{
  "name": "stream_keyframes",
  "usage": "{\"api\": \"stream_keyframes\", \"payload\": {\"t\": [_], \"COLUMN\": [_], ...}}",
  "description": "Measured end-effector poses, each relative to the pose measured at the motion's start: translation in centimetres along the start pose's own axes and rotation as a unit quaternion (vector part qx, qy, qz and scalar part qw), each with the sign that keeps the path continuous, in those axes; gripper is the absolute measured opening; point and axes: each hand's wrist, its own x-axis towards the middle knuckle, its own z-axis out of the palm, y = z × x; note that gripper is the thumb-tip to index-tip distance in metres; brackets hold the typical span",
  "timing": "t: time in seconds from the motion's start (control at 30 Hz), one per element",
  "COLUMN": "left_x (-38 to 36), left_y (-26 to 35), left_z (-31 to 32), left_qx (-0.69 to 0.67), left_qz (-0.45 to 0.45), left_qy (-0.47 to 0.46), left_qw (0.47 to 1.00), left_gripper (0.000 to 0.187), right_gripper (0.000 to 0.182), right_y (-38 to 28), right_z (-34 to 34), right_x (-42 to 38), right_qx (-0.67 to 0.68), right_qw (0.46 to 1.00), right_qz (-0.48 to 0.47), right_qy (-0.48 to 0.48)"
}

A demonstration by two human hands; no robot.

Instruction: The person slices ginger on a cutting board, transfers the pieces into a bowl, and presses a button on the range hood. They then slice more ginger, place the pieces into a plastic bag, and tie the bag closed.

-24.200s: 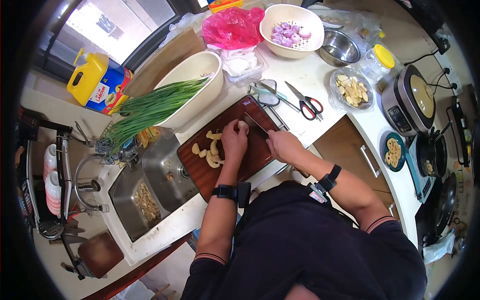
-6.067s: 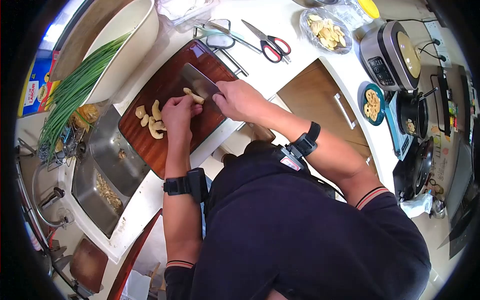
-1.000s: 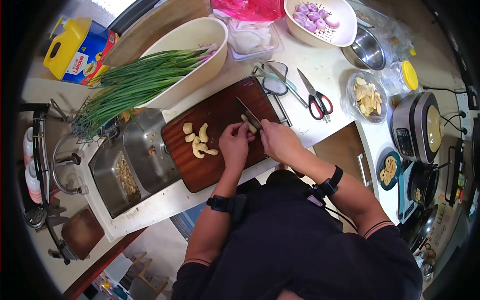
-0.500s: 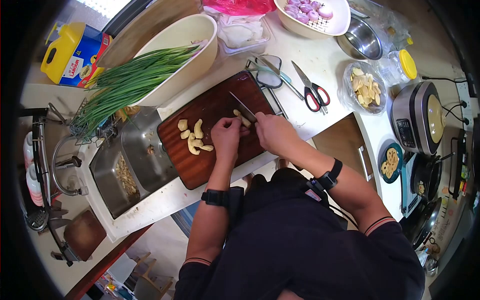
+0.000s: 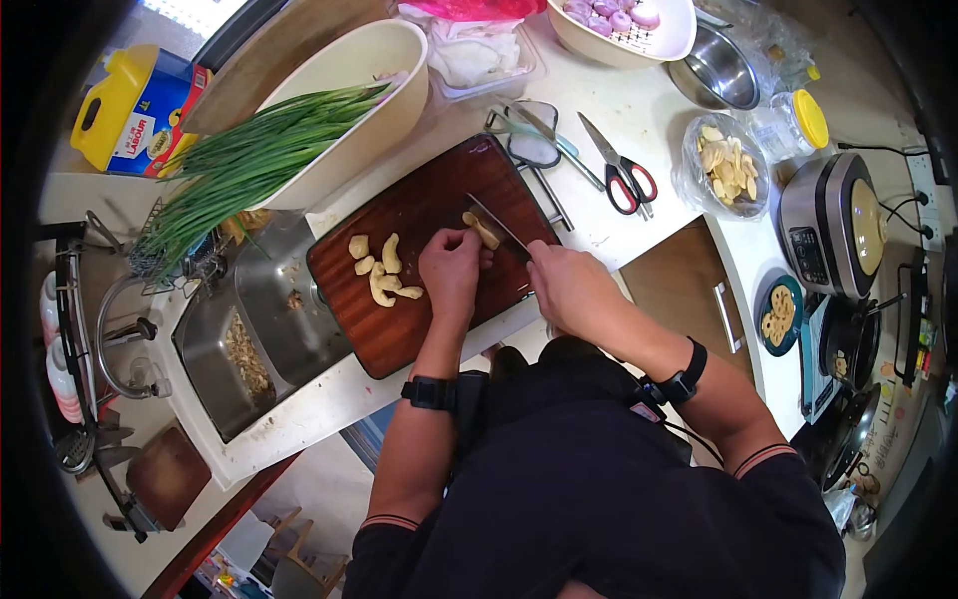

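My right hand (image 5: 571, 285) grips a kitchen knife (image 5: 499, 222) by its handle, the blade slanting up and left over the dark wooden cutting board (image 5: 419, 195). Beside the blade lies a pale piece of ginger (image 5: 483, 231). The bent fingers of my left hand (image 5: 451, 268) are closed against its near side; the fingertips are partly hidden. Several knobs of peeled ginger (image 5: 390, 254) sit on the board to the left of that hand.
Left of the board, a double sink (image 5: 289, 329) holds scraps. Behind it stands a cream basin (image 5: 404, 75) with green stalks (image 5: 269, 150). Scissors (image 5: 617, 165), a bag-lined bowl of slices (image 5: 726, 170), a steel bowl (image 5: 714, 68) and a cooker (image 5: 833, 235) occupy the right side.
My right hand and the knife have shifted slightly right and towards me. More of the ginger piece shows beside the blade. The left hand stays almost in place.
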Motion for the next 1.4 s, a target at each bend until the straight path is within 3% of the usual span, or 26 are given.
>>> {"api": "stream_keyframes", "payload": {"t": [0.73,1.07,1.23,1.4], "left_x": [0.3,0.2,0.3,0.2], "left_y": [0.0,0.3,0.1,0.2], "left_z": [-0.5,-0.6,-0.5,-0.4], "left_qx": [-0.019,0.009,-0.016,-0.005], "left_qz": [-0.001,-0.01,-0.014,-0.002], "left_qy": [-0.007,-0.012,-0.009,-0.006], "left_qw": [1.0,1.0,1.0,1.0], "left_gripper": [0.015,0.013,0.012,0.015], "right_gripper": [0.017,0.017,0.018,0.018], "right_y": [-0.9,0.4,-0.6,-1.6], "right_z": [-0.9,2.3,-0.5,-1.8], "right_x": [1.3,3.1,2.1,1.3], "right_qx": [-0.026,-0.04,-0.046,-0.048], "right_qw": [0.998,0.998,0.999,0.998], "right_qz": [0.018,0.015,-0.012,0.017], "right_qy": [-0.053,-0.055,0.001,-0.029]}}
